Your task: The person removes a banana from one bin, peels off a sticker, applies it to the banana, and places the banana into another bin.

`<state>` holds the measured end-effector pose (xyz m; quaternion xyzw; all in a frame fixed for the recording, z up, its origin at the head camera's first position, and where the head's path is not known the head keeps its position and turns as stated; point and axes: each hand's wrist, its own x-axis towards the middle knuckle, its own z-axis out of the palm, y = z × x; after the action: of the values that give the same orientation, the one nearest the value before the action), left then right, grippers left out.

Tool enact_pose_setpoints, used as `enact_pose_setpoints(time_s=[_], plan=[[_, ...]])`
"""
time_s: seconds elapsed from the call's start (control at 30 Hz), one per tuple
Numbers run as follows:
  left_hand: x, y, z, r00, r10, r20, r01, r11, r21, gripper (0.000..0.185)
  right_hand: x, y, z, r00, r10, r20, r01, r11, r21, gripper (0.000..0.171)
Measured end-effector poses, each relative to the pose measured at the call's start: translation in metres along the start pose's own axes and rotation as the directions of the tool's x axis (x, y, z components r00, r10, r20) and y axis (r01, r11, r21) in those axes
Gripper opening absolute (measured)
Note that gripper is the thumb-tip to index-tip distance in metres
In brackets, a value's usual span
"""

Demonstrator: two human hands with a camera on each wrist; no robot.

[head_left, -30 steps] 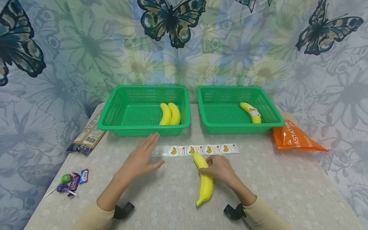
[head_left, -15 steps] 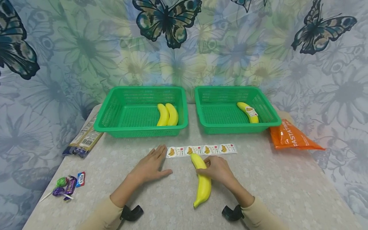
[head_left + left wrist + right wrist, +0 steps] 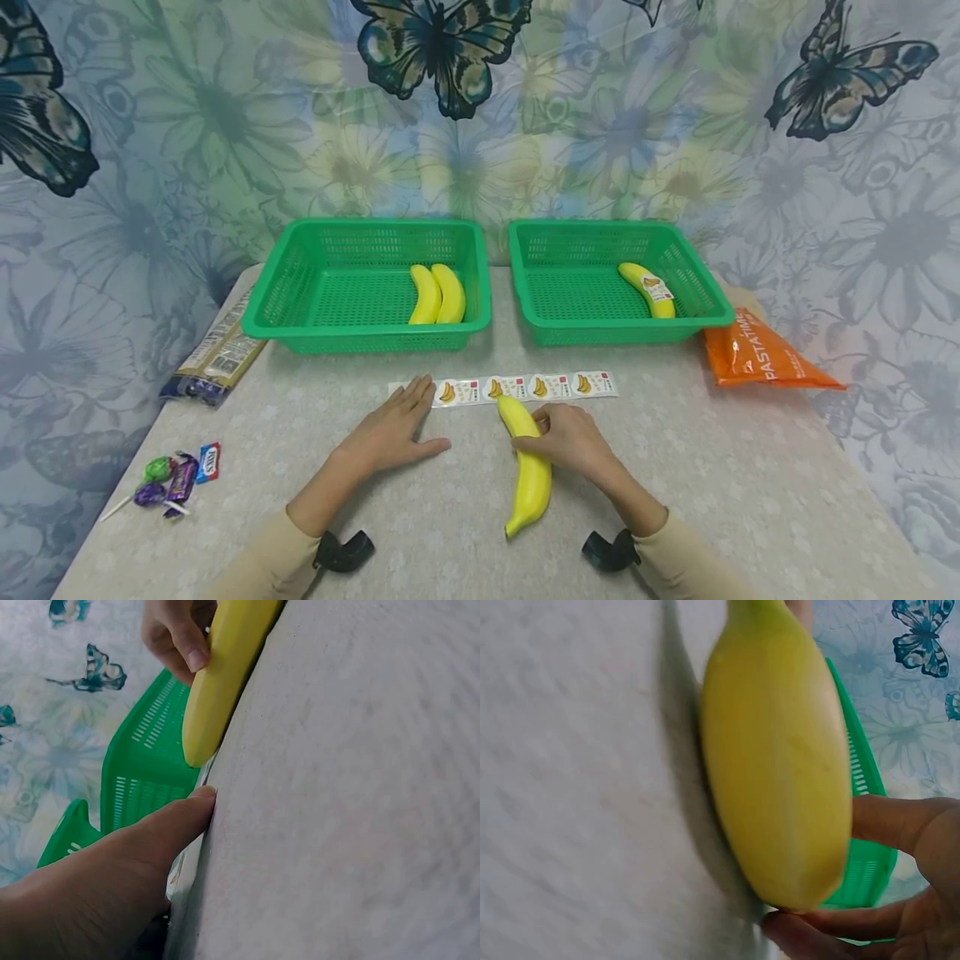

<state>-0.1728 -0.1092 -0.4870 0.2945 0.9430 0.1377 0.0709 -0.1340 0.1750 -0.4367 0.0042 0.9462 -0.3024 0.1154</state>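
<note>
1-handed, gripping banana in right hand; resting left hand flat on sticker strip ahead; could skew if banana-bumped.

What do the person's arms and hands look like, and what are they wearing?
The left sleeve and right sleeve are plain light tan, stopping short of the hands. A bent, chunky black gadget sits by each cuff. The left hand and right hand wear no gloves.

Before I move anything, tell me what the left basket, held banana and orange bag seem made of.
Left basket: probably molded plastic, satin, given its uniform green and regular slots. Held banana: smooth, slightly glossy; peel or plastic replica, unclear. Orange bag: likely plastic film, shiny and creased.
</note>
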Motion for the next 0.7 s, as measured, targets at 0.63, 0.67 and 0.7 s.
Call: enact_pose_setpoints(time_s=[0.63,0.67,0.7], plan=[[0.0,-0.002,-0.001,1.0,0.003,0.007,-0.003,1.0,-0.022,0.098,0.067,-0.073,-0.028,0.845,-0.459,0.276,0.517,0.832,-0.201,0.047],[-0.001,-0.002,-0.001,1.0,0.006,0.007,-0.006,1.0,-0.023,0.098,0.072,-0.077,-0.023,0.828,-0.473,0.303,0.543,0.81,-0.221,0.046],[-0.001,-0.002,-0.001,1.0,0.01,0.004,-0.01,1.0,-0.029,0.097,0.077,-0.081,-0.019,0.813,-0.48,0.329,0.564,0.789,-0.243,0.046]])
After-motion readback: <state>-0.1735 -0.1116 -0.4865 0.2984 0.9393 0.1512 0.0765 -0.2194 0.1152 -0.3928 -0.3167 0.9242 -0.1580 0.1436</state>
